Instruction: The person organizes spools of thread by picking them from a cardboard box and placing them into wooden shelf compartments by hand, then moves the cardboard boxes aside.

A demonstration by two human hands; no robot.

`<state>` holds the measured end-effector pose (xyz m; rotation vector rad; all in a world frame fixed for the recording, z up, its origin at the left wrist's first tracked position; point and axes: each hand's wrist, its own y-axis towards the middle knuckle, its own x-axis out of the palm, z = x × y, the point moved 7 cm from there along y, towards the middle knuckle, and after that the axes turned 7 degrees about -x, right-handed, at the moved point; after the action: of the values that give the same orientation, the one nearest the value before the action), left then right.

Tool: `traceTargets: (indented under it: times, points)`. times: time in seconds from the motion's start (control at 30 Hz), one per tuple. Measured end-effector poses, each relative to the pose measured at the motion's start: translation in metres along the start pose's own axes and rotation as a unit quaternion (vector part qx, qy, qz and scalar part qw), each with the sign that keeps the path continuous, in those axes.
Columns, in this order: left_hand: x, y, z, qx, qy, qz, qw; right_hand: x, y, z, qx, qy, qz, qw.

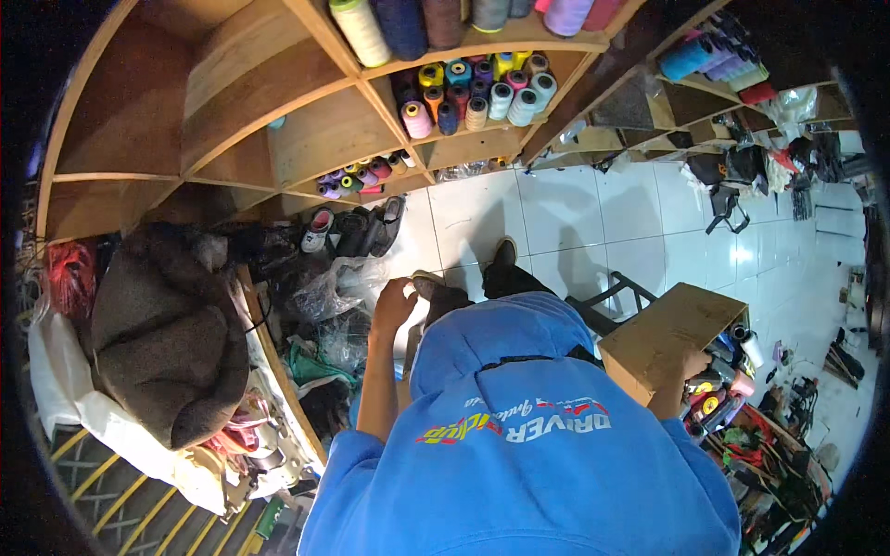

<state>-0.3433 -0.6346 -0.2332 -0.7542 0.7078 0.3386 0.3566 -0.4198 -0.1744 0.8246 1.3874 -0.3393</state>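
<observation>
My left hand (394,306) is raised in front of my body on the left, its fingers curled in, with nothing visible in them. Below it on the floor is one of my shoes. On the right, my right hand (691,360) is closed on the edge of a brown cardboard box (669,335), which is tilted; the fingertips are partly hidden. Thread spools and cones (712,405) in black, yellow and pink lie beside that hand, along the box's right edge.
A wooden shelf (306,139) ahead holds many coloured thread cones (476,113). Shoes (317,230) and clear plastic bags (324,296) lie at the floor's left side. A dark brown cloth bundle (171,334) stands at far left. Clutter (760,454) covers the right side.
</observation>
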Motion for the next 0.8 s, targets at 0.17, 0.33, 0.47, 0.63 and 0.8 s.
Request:
traceTargets:
  times: [0.17,0.33,0.47,0.63,0.8]
  points:
    - [0.022,0.006,-0.013,0.015,0.003,-0.022,1.0,-0.032,0.008,-0.003,0.006,-0.121,0.006,0.993]
    - [0.024,0.011,-0.003,0.014,0.028,-0.041,0.999,-0.022,0.021,-0.007,-0.154,0.068,-0.138,0.976]
    - [0.027,0.02,0.006,0.012,0.046,-0.051,0.998,-0.043,0.043,0.014,-0.2,-0.056,-0.053,0.977]
    - [0.041,0.037,0.018,0.025,0.057,-0.089,0.994,-0.041,0.045,0.047,-0.097,-0.284,0.023,0.954]
    - [0.054,0.052,0.052,0.11,0.007,-0.046,0.993,-0.058,0.03,0.058,-0.052,-0.127,0.028,0.99]
